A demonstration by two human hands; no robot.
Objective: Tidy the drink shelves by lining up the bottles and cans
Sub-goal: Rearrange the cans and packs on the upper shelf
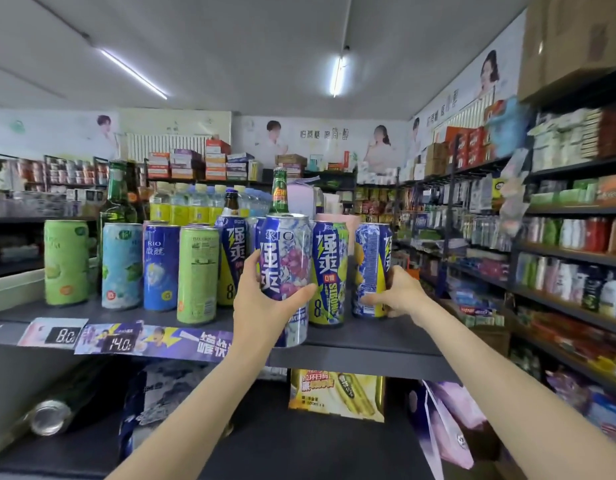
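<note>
Mid-lineup on the top shelf (386, 336). Left hand (261, 299) has fingers and thumb curled round the grape can (286, 271), which stands at the shelf's front edge, ahead of the row. Right hand (398, 294) wraps the lower part of the end can (372, 268) at the row's right end, thumb on the front, fingers behind it.

Likely step: squaring these two with the lemon can (329, 271) between them. Next move probably calls for sliding the grape can back level with the lemon can, and turning the end can, since its barcode side faces out.

Readable: grape can says "RIO" plus large 强爽; lemon can shows 强爽, "STRONG" and an "8". Left along the row, the blue can (161, 268) reads "RIO 微醺"; green can (197, 275) text too small. Price tags (92, 337) on the shelf edge read roughly "8.0" and "14.0". Behind the row: two green bottles (117, 199), labels blurred. Far wall banner (320, 135): lettering not legible.
</note>
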